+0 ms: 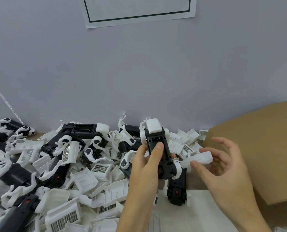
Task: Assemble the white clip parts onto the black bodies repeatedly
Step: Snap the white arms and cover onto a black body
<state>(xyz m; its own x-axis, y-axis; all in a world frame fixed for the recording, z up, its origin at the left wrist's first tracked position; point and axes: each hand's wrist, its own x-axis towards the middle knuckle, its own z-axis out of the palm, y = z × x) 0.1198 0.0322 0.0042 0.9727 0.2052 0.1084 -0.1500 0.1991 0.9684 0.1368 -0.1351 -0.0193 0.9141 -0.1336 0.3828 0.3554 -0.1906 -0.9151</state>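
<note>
Fingers (157, 153) grip black body (161, 158) — right fingers (196, 164) seemingly pinch white clip (199, 158) beside it.

Assembly workshop: bench heaped with plastic parts (82, 178), cardboard box (260, 148) beside.

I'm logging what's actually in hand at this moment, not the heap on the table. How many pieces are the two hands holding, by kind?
Black plastic body with white end fittings, gripped by the left hand: 1
Loose white plastic clip part, pinched by the right hand: 1
Total in hand: 2
The pile beside them is too jumbled to count.
</note>
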